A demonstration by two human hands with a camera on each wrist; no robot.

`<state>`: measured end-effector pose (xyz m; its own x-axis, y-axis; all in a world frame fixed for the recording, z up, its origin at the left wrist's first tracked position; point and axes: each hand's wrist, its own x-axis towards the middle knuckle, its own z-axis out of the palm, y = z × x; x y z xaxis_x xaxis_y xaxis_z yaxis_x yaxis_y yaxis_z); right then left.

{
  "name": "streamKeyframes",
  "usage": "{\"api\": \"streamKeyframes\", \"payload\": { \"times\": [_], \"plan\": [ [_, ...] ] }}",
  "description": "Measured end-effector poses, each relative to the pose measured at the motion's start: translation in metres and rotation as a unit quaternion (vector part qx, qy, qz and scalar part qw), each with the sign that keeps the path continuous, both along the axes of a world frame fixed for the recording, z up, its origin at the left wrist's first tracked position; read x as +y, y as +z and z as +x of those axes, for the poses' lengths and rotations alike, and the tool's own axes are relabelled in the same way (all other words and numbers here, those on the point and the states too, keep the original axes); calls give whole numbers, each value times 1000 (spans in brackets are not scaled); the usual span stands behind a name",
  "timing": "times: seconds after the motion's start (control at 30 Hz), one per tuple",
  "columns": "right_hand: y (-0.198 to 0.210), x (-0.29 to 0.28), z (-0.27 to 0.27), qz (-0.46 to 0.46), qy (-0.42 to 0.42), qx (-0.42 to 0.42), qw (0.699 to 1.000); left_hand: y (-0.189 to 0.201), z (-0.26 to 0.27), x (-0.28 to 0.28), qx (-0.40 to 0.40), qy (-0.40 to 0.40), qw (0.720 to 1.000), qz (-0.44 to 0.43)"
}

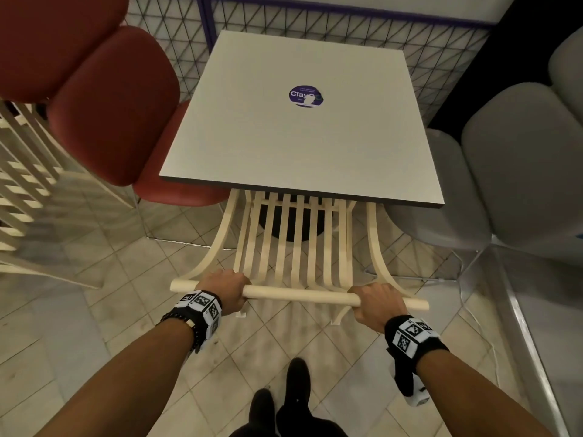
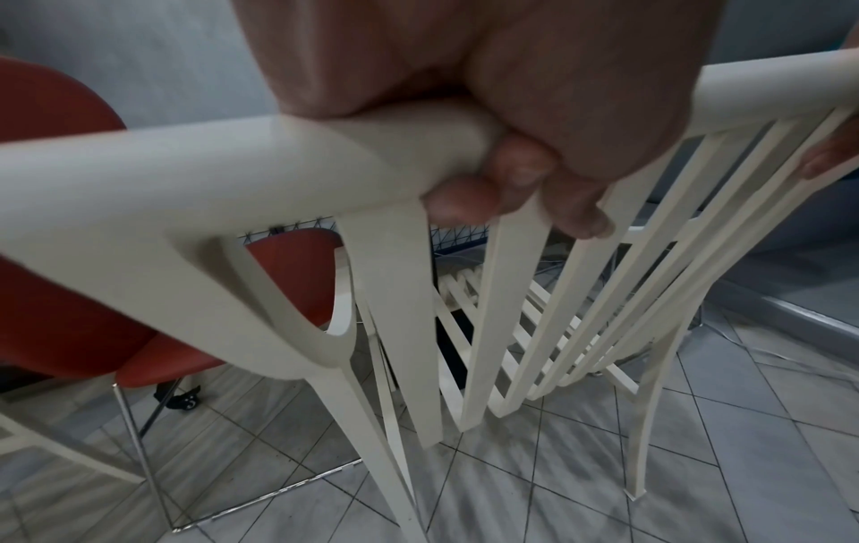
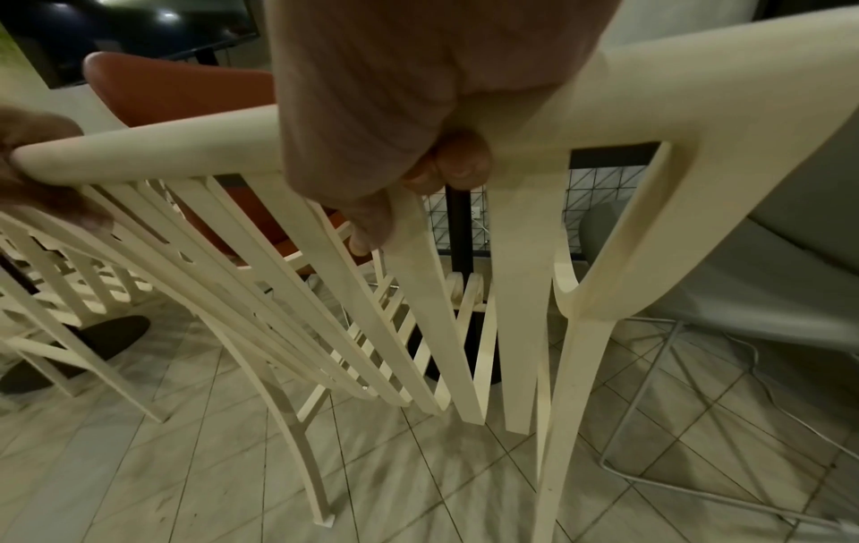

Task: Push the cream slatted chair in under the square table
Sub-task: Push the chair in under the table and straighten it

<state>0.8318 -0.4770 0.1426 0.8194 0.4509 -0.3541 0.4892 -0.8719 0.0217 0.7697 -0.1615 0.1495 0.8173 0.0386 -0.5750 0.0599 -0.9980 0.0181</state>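
The cream slatted chair (image 1: 293,247) stands in front of me with its seat hidden under the near edge of the square grey table (image 1: 299,137). Only its curved slatted back and round top rail (image 1: 296,293) show. My left hand (image 1: 225,290) grips the rail near its left end, fingers curled round it (image 2: 534,176). My right hand (image 1: 377,302) grips the rail (image 3: 186,147) near its right end in the same way (image 3: 446,165). The table's black base (image 1: 295,222) shows through the slats.
A red padded chair (image 1: 113,105) stands at the table's left side, and a grey padded chair (image 1: 517,171) at its right. Another cream slatted chair (image 1: 22,197) is at the far left. A wire mesh partition (image 1: 347,29) runs behind the table. The floor is tiled.
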Motion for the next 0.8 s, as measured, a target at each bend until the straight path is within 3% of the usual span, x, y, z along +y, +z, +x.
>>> {"api": "streamKeyframes", "payload": {
  "times": [0.8],
  "plan": [
    [-1,6,-10,-5,-19,6,1000,2,-8,2,-14,15,1000,10]
  ]
}}
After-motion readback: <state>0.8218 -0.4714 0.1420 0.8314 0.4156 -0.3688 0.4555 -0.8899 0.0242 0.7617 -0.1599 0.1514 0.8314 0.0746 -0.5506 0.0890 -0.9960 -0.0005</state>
